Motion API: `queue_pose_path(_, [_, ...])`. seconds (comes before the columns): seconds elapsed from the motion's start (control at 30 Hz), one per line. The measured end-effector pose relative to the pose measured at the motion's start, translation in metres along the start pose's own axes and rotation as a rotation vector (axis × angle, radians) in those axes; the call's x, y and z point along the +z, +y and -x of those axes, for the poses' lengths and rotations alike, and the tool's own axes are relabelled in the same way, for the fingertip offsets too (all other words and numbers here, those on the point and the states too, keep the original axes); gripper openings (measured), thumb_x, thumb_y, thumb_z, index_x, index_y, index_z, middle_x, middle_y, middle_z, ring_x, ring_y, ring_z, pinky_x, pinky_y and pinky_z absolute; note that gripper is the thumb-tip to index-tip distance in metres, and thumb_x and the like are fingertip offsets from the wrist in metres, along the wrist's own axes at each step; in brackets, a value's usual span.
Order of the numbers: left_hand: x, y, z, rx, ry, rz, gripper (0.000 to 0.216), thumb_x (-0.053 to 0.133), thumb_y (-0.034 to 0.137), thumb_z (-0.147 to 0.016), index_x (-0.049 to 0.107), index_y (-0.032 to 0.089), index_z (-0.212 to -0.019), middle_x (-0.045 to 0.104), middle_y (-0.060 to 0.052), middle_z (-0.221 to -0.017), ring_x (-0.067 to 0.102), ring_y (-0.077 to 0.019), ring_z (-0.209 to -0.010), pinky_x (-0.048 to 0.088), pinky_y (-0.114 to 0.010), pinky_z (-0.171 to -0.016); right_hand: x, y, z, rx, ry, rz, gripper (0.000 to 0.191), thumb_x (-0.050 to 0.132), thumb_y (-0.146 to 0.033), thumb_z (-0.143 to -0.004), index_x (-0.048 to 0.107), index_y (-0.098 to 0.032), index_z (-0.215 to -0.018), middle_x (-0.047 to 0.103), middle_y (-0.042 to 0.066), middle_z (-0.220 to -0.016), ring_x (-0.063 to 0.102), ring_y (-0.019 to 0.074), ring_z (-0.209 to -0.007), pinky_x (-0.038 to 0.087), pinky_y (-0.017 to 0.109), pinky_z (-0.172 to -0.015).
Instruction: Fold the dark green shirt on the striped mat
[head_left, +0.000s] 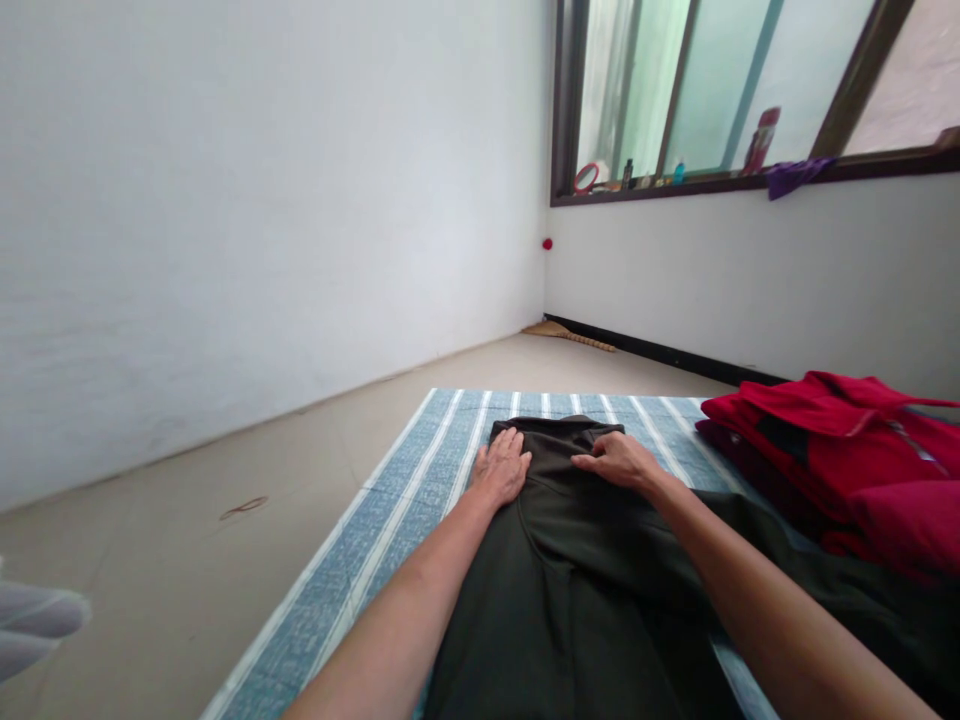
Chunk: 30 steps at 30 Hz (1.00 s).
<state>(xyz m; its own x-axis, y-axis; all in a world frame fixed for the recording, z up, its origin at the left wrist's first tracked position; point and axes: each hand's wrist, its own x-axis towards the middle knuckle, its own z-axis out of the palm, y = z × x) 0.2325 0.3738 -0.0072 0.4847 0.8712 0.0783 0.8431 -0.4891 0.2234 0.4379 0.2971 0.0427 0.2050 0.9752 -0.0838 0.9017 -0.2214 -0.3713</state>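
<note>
Dark trousers (555, 530) lie spread on a blue-and-white striped cloth (390, 510), with the waistband at the far end. One leg runs toward me and the other goes off to the right. Flat on the left side of the waist rests my left hand (504, 465), its fingers stretched out. My right hand (619, 460) is at the right side of the waist, with the fingers curled on the fabric and the thumb pointing left.
To the right sits a pile of red clothes (832, 440). A brown loop (244, 508) lies on the tiled floor (300, 450) at left, and something white and blurred (37, 620) shows at the left edge. A woven fan (566, 333) lies in the corner. Small items line the windowsill (637, 192).
</note>
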Motion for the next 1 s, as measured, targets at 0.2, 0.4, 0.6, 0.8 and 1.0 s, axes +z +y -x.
queue_pose_path(0.2, [-0.005,0.004,0.001,-0.024,-0.011,-0.017,0.049,0.028,0.036,-0.094,0.035,0.017,-0.139,0.027,-0.010,-0.150,0.022,-0.0238,-0.139,0.020,-0.051,-0.110,-0.014,0.042,0.023,-0.014,0.010,-0.001,0.029,0.067,-0.047,-0.066,0.066,-0.019,-0.064,0.060,0.002,-0.062,0.054,0.0164,-0.061,0.031,0.025,-0.053])
queue_pose_path(0.4, [-0.006,0.004,0.000,-0.026,-0.014,-0.016,0.050,0.028,0.037,-0.093,0.035,0.017,-0.139,0.027,-0.010,-0.150,0.022,-0.0233,-0.139,0.020,-0.049,-0.110,-0.017,0.055,0.035,-0.039,0.089,-0.132,0.031,0.054,-0.045,-0.078,0.063,-0.018,-0.065,0.055,-0.002,-0.057,0.050,0.0123,-0.058,0.031,0.023,-0.051])
queue_pose_path(0.6, [-0.002,0.002,-0.003,-0.053,-0.026,-0.002,0.050,0.028,0.036,-0.093,0.035,0.017,-0.138,0.027,-0.012,-0.150,0.022,-0.0250,-0.139,0.019,-0.050,-0.110,0.005,0.075,0.026,0.099,0.112,-0.150,0.024,0.060,-0.035,-0.074,0.062,-0.017,-0.058,0.059,0.002,-0.058,0.055,0.0158,-0.061,0.033,0.024,-0.053])
queue_pose_path(0.8, [-0.020,-0.006,-0.008,0.012,-0.021,0.037,0.045,0.028,0.035,-0.093,0.046,0.016,-0.131,0.041,-0.010,-0.144,0.036,-0.0198,-0.132,0.029,-0.036,-0.108,0.010,0.080,0.027,0.103,0.076,-0.153,0.028,0.056,-0.039,-0.078,0.062,-0.016,-0.062,0.062,0.003,-0.061,0.057,0.0165,-0.063,0.034,0.024,-0.054])
queue_pose_path(1.0, [-0.030,0.009,0.010,0.090,-0.010,0.041,0.045,0.029,0.031,-0.093,0.045,0.015,-0.132,0.038,-0.008,-0.145,0.030,-0.0156,-0.135,0.022,-0.029,-0.112,-0.004,0.083,0.039,0.050,0.027,-0.137,0.036,0.054,-0.049,-0.078,0.069,-0.016,-0.074,0.065,0.004,-0.069,0.059,0.0177,-0.068,0.037,0.025,-0.057])
